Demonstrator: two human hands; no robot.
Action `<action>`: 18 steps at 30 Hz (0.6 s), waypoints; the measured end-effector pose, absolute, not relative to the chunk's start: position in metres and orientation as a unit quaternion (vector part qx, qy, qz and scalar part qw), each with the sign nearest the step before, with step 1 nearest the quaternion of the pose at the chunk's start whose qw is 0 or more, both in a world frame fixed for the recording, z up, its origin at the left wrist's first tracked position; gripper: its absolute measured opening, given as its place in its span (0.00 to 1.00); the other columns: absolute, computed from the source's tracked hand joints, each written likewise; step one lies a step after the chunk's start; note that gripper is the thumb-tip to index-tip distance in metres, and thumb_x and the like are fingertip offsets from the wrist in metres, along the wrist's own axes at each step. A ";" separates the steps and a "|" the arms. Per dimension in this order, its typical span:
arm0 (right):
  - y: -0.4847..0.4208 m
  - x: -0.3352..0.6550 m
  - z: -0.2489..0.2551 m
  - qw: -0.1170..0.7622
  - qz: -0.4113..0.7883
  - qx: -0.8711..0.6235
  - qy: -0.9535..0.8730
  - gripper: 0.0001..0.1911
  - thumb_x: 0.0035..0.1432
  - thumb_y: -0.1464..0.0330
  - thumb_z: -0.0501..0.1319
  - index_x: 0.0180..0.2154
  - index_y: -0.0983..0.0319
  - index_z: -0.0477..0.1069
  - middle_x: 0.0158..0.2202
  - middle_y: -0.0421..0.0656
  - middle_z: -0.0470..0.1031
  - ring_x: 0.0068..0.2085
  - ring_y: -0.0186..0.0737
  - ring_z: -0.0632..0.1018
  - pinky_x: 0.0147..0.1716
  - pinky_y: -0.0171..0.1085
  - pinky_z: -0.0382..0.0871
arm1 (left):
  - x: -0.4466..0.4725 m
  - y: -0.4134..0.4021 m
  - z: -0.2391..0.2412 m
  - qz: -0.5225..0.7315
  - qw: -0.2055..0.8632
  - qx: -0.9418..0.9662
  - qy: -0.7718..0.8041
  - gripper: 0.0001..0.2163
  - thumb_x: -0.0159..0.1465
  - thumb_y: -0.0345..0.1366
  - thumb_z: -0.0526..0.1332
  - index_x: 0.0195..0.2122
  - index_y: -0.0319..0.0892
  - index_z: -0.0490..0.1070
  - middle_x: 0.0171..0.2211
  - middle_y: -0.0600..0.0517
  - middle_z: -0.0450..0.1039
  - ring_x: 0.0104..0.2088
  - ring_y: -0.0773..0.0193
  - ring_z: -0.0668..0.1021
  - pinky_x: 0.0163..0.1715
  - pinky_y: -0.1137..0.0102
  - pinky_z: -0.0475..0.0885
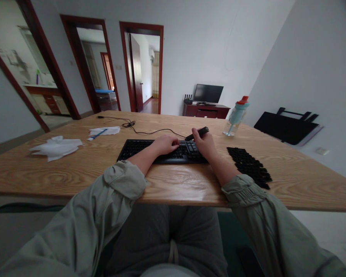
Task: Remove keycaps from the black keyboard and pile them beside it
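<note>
A black keyboard (181,157) lies on the wooden table in front of me. My left hand (165,145) rests over its middle, fingers curled and close together; whether anything small is between the fingertips is hidden. My right hand (204,144) is closed around a thick black stick-shaped tool (200,132), above the keyboard's right end. The tool tilts, its lower end pointing left towards the keys; its exact kind is not clear. To the right of that hand, small black pieces that look like keycaps (249,166) lie in rows on the table.
A thin black cable (150,133) runs from the keyboard to the back left. White tissues (57,147) and a blue-handled brush-like stick (99,133) lie at the left. A clear bottle with a red lid (235,117) stands at the back right. The table's front edge (184,202) is near my lap.
</note>
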State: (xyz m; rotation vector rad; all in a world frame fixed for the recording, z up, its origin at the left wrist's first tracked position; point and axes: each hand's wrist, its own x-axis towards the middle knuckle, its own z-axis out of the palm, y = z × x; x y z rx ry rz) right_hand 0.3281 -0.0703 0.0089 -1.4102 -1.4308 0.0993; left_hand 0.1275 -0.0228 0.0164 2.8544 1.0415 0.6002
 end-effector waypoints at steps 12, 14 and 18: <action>-0.071 0.328 0.010 0.523 0.021 -0.610 -0.595 0.31 0.57 0.41 0.51 0.19 0.60 0.63 0.19 0.45 0.71 0.23 0.39 0.70 0.22 0.36 0.56 | 0.128 -0.023 0.017 0.199 0.020 0.922 0.331 0.11 0.63 0.39 0.58 0.40 0.43 0.78 0.38 0.50 0.79 0.39 0.61 0.78 0.39 0.69 0.70; -0.071 0.327 0.010 0.526 0.022 -0.611 -0.591 0.31 0.57 0.41 0.51 0.19 0.60 0.64 0.19 0.45 0.71 0.23 0.39 0.70 0.23 0.36 0.56 | 0.128 -0.023 0.017 0.197 0.020 0.922 0.333 0.11 0.63 0.39 0.58 0.41 0.43 0.78 0.38 0.50 0.79 0.39 0.61 0.78 0.40 0.69 0.70; -0.071 0.328 0.010 0.537 0.024 -0.608 -0.584 0.32 0.57 0.41 0.51 0.20 0.60 0.64 0.20 0.45 0.71 0.23 0.39 0.70 0.23 0.36 0.57 | 0.127 -0.023 0.016 0.196 0.016 0.922 0.334 0.12 0.63 0.40 0.58 0.41 0.43 0.78 0.39 0.49 0.80 0.40 0.60 0.78 0.40 0.68 0.71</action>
